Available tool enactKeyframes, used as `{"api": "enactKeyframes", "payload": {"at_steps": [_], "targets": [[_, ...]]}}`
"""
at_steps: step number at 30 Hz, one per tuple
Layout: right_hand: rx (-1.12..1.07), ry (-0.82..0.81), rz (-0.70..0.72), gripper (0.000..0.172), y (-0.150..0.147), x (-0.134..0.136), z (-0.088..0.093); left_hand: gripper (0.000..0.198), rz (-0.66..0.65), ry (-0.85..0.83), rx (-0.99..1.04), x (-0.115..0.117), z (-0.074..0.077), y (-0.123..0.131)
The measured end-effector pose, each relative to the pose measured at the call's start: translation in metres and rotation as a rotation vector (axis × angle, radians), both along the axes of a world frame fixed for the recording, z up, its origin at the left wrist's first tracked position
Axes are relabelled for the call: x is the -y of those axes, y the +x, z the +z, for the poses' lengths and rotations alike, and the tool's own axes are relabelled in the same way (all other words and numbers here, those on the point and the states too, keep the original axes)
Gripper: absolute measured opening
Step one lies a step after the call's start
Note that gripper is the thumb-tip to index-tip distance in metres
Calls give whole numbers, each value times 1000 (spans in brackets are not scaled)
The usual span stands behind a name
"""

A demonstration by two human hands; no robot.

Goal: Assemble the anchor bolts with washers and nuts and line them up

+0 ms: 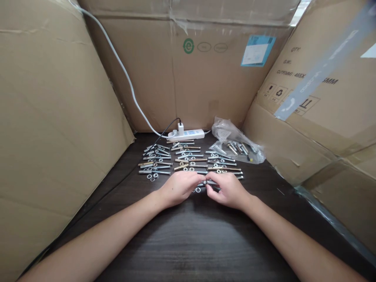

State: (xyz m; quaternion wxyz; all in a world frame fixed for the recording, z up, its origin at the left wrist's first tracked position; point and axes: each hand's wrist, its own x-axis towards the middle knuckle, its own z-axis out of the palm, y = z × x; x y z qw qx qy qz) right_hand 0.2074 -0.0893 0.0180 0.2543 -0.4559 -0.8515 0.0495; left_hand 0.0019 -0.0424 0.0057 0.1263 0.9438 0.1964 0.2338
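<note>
My left hand [179, 187] and my right hand [226, 190] meet at the middle of a dark wooden table [188, 243]. Both have their fingers curled and pinched on one metal bolt [206, 182] held between them. Just beyond the hands lie rows of bolts [188, 159] with nuts and washers [152, 177] beside them, laid out in three columns. A few washers lie under the fingertips.
A clear plastic bag [235, 143] with more bolts sits at the back right. A white power strip [185, 135] with a plugged charger and cables lies at the back. Tall cardboard boxes [53, 117] wall the table on the left, back and right.
</note>
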Motion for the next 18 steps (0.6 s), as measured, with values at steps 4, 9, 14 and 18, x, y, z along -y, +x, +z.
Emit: {"api": "enactKeyframes", "payload": {"at_steps": [4,9,14,18], "targets": [[6,5,5,17,-1,0,-1,23,45,20,-69,6,6,3],[2,31,25,18,-2,1,-3,22,90,41,-119,11,12,4],[-48,60,37,17,-3,2,-3,23,52,0,-82,8,9,2],[-61,47,36,16,-3,2,0,22,66,-1,-20,7,6,3]]}}
